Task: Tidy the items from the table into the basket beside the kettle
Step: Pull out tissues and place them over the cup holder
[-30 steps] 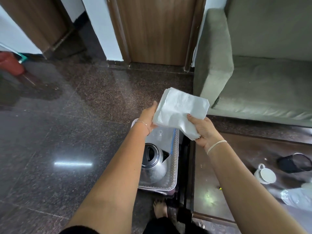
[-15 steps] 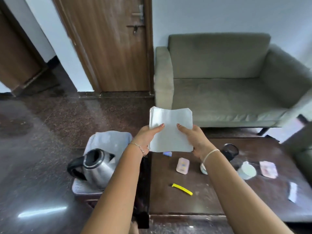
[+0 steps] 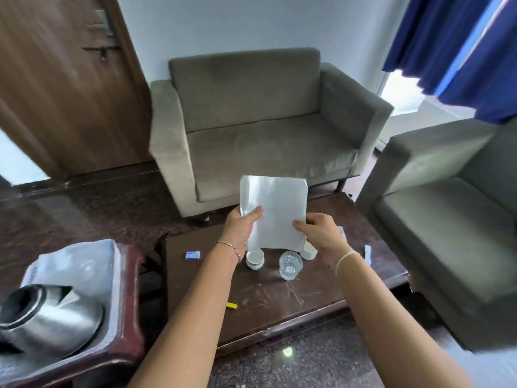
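Fingers [image 3: 303,226] of the left hand [image 3: 241,229] and right hand [image 3: 321,233] pinch a white folded sheet [image 3: 275,203] by its lower edges, upright above the table [image 3: 279,301], likely so it travels flat. It is possibly paper; blur hides that. The basket [image 3: 112,298] beside the kettle [image 3: 47,323] lies well left.

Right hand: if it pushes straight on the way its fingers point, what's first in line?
The right hand already grips the paper, so nothing lies between. Past that, the fingers aim leftward at the left hand, though depth is unclear.
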